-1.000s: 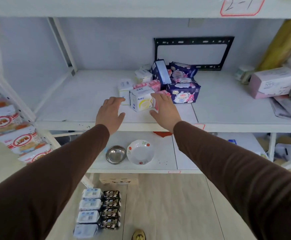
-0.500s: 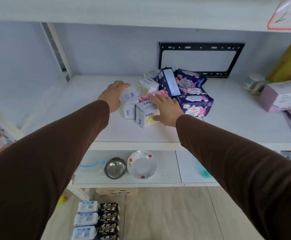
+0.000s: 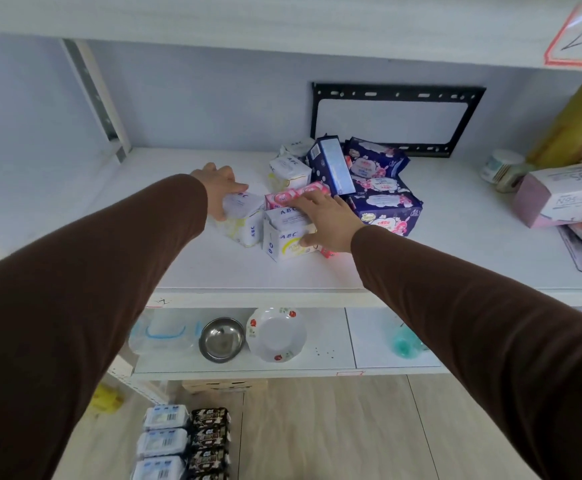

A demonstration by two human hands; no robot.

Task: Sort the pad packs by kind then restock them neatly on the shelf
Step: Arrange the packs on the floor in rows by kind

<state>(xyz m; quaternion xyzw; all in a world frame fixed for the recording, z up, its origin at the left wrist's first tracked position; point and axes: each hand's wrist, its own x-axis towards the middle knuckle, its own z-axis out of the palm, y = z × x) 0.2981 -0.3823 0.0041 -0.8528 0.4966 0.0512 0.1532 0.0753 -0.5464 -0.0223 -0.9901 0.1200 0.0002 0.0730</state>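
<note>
A jumble of pad packs lies in the middle of the white shelf point(image 3: 185, 265). My left hand point(image 3: 218, 188) grips a white ABC pack point(image 3: 242, 216) from its left side. My right hand point(image 3: 327, 220) rests over a second white ABC pack point(image 3: 284, 237), thumb on its front, fingers touching a pink pack point(image 3: 289, 197). Two more white ABC packs point(image 3: 287, 171) sit behind. Dark blue packs point(image 3: 386, 206) are piled to the right, one blue pack point(image 3: 331, 166) standing tilted on edge.
A black metal bracket point(image 3: 397, 95) leans on the back wall. Pink and white boxes point(image 3: 566, 199) and a small jar point(image 3: 497, 166) sit at the shelf's right end. The lower shelf holds a steel bowl point(image 3: 221, 339) and a flowered plate point(image 3: 275, 334). Wipe packs point(image 3: 164, 441) lie on the floor.
Both hands have gone forward from the shelf's front edge into the pile. The left hand has closed around one white pack and the right hand has settled on another.
</note>
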